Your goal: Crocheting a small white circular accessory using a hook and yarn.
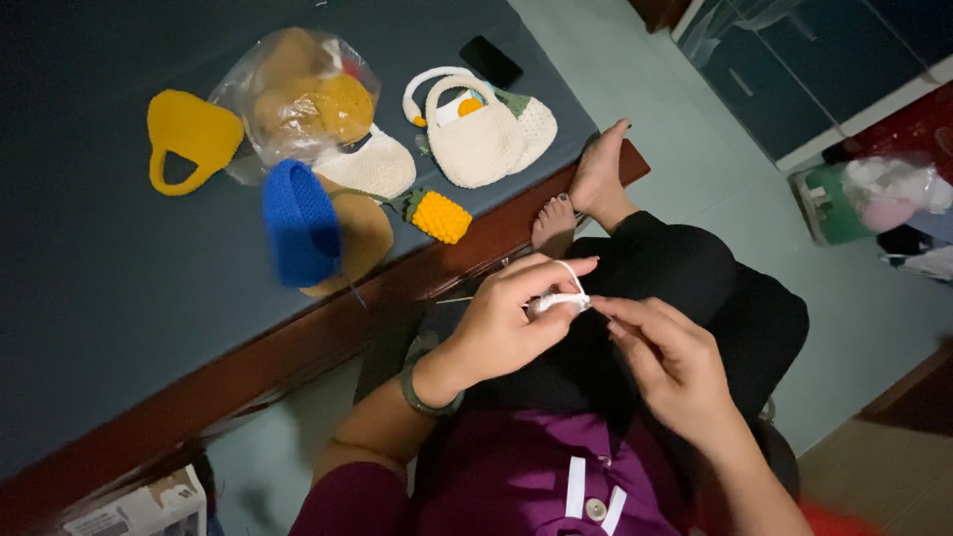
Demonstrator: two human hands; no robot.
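My left hand [506, 323] pinches a small piece of white crochet work [558, 299], with white yarn looped over its index finger. My right hand [667, 362] meets it from the right, fingertips closed on the same white piece; whether it also holds a hook I cannot tell. Both hands hover over my lap in black trousers, beside the wooden edge [298, 342] of a grey-topped bed or table. My feet [596, 184] rest against that edge.
On the grey surface [109, 288] lie crocheted items: a yellow bag [187, 137], a blue pouch [300, 223], cream bags [478, 134], a yellow pineapple piece [440, 215], a plastic bag of yarn [303, 94] and a black phone [490, 61]. A green container [832, 203] stands on the floor at right.
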